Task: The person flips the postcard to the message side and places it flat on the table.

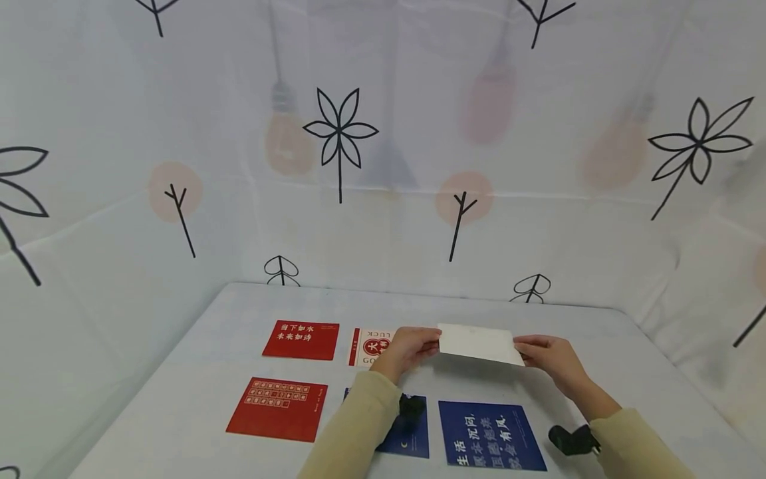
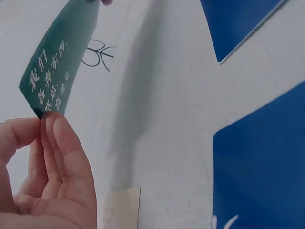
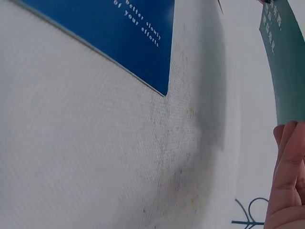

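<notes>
Between my two hands a card (image 1: 479,344) is held above the table, its blank white back toward the head camera. Its other face is green with white Chinese writing, as the green card (image 2: 57,62) appears in the left wrist view. My left hand (image 1: 408,349) pinches the left end between thumb and fingers. At the opposite end, my right hand (image 1: 552,359) pinches the edge likewise. Just left of the left hand lies a white card with red print (image 1: 362,347), partly covered by that hand.
Two red cards (image 1: 301,340) lie at the left of the white table (image 1: 179,406), one behind the other. Nearer are a blue card (image 1: 415,439) partly behind the left sleeve and another blue card (image 1: 491,436) with white writing. Patterned white cloth (image 1: 389,233) encloses the table.
</notes>
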Demonstrator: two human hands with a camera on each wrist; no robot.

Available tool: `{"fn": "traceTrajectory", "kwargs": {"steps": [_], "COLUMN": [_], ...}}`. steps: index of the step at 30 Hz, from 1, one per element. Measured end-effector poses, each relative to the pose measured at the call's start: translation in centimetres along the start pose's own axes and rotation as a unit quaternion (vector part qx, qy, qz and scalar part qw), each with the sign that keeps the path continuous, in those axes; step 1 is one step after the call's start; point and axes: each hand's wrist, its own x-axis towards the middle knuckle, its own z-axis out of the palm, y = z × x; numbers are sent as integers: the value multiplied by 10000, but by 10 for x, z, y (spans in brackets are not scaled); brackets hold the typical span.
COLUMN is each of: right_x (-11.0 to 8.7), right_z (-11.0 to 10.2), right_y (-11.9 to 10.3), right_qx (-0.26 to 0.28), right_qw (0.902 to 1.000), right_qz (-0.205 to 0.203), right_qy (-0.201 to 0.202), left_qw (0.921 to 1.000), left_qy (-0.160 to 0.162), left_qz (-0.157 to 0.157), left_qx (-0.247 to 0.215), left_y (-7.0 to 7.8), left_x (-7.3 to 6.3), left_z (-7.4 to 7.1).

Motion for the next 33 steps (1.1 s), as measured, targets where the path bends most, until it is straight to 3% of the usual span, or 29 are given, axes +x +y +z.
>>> {"fn": "traceTrajectory", "kwargs": {"steps": [7,15,25,33], "right_x": [0,3,5,6], "right_z": [-1,1,4,8], "right_y": [-2,0,-1,-2], "right_qx": [0,-141,-312,-273], "right_qw": [10000,9999,9994,9990], "right_qz": [-9,67,156,349], "right_qy": [16,-25,-81,-85], "left_qw": [9998,9963,9775,9669], "left_qy": [-80,-2,558,695], "left_qz": [171,476,775,853], "left_qx": [76,722,1881,2300], "left_y": [-1,2,-6,-8], "left_x": [-4,-12,-5,-2], "left_z": [0,-1,7,8]}}
